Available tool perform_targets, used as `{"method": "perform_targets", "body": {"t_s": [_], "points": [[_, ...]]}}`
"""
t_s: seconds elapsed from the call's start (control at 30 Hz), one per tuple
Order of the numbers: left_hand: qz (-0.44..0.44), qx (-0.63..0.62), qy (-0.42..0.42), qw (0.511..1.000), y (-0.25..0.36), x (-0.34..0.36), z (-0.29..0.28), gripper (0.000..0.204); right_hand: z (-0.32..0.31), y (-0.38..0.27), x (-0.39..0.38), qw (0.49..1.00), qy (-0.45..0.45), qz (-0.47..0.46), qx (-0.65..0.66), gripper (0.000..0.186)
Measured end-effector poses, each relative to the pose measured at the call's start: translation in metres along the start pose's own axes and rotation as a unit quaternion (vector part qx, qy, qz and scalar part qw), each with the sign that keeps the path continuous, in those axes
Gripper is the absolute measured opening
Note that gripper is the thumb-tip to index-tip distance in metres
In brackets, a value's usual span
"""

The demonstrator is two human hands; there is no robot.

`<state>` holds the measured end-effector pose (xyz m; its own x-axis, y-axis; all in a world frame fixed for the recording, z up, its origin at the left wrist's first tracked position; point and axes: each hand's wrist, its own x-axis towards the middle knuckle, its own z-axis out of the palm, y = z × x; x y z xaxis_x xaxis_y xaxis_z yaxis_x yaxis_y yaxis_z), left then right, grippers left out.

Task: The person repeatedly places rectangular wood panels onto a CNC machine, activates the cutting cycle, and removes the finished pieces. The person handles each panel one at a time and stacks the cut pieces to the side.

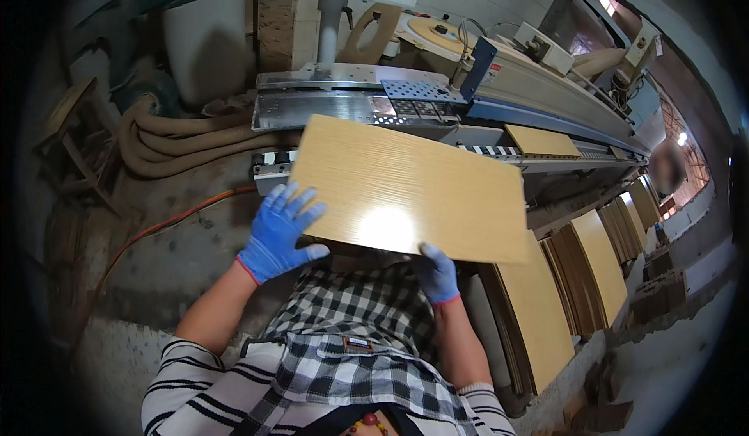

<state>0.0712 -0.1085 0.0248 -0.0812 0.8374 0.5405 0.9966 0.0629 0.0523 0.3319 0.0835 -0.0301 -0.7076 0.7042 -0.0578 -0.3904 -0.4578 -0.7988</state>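
A rectangular, wood-grained yellow board (413,178) is held up before my body, tilted, with a bright glare near its front edge. My right hand (438,274), in a blue glove, grips that front edge, thumb on top and its other fingers hidden underneath. At the board's left end is my left hand (281,233), also blue-gloved, its fingers spread and the fingertips at the edge. Whether they press on the board I cannot tell. Just beyond lies the metal infeed table (312,110) of a long woodworking machine.
Another yellow board (542,141) rides on the machine's track at the right. Stacks of boards (538,303) stand to my right, with more behind. Thick hoses (156,143) and an orange cable (168,221) run along the left floor near a wooden stool (78,139). A person (667,167) is at the far right.
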Motion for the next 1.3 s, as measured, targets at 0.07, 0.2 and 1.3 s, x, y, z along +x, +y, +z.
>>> {"method": "perform_targets", "body": {"t_s": [0.07,0.2,1.3], "points": [[-0.042,-0.002,0.02,0.999,-0.016,-0.013,-0.006,0.061,0.02,0.007,0.026,0.996,-0.038,0.082,-0.003,0.042],[-0.084,0.035,0.066,0.994,-0.046,-0.03,-0.011,0.058,0.057,0.029,0.078,0.992,-0.1,0.076,0.029,0.04],[-0.288,0.021,0.071,0.955,-0.132,0.004,0.023,0.052,-0.057,0.051,-0.065,0.603,-0.018,-0.231,-0.763,0.032]]}}
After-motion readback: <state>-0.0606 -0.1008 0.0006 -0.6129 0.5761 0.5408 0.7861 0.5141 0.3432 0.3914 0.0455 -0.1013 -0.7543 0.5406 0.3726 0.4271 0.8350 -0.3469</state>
